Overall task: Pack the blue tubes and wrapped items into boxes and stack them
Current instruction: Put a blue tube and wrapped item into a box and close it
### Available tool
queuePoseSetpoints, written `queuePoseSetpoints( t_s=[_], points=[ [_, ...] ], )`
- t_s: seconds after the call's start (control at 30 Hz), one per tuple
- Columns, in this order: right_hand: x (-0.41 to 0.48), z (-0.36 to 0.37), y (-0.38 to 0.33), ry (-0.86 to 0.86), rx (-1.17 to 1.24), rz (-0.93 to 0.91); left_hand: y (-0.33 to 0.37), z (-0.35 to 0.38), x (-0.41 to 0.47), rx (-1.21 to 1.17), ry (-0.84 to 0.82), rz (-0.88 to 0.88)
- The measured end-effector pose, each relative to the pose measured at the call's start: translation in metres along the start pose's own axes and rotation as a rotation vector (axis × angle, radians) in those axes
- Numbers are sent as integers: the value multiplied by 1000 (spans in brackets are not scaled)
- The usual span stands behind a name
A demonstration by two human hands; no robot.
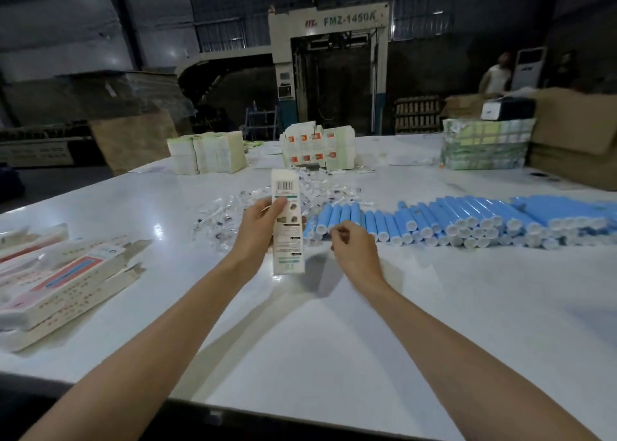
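My left hand [258, 227] grips a long white printed box [287, 222] and holds it upright above the white table [300, 323], barcode end up. My right hand [352, 245] hovers just right of the box with its fingers curled; whether it pinches something small I cannot tell. A wide row of blue tubes [467, 218] with white caps lies on the table to the right, its near end just beyond my right hand. Small clear-wrapped items [230, 212] are scattered behind the box. Several packed boxes [63, 280] lie stacked at the left.
Bundles of flat cartons stand at the back: pale ones [208, 151], orange-marked ones [317, 148] and a green-white stack [484, 143]. Brown cardboard boxes [574, 133] sit at the far right. A person [497, 73] stands beyond the table, near a large machine [334, 70].
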State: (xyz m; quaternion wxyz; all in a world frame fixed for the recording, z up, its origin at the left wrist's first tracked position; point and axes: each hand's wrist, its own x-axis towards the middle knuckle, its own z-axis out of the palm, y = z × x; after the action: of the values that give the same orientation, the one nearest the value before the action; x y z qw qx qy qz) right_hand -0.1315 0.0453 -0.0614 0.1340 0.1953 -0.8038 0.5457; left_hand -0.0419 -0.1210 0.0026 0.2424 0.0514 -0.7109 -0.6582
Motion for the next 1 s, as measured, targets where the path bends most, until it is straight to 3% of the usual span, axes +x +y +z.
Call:
queuePoseSetpoints(
  t_s=[0.17,0.3,0.53,0.77,0.93,1.0],
  points=[
    [50,-26,12,162,-121,152,-37,25,0,-77,-41,-50],
    [90,-30,29,77,-310,226,-54,26,4,-96,-89,-61],
    [130,-6,33,-173,-570,217,-56,22,10,-107,-130,5],
    [145,-1,28,-304,-803,224,-53,22,10,-140,-219,44],
    [138,-3,30,-279,-886,306,-47,20,7,-148,-266,38],
    [138,-19,22,-227,-747,281,-47,19,7,-143,-269,37]
  ],
)
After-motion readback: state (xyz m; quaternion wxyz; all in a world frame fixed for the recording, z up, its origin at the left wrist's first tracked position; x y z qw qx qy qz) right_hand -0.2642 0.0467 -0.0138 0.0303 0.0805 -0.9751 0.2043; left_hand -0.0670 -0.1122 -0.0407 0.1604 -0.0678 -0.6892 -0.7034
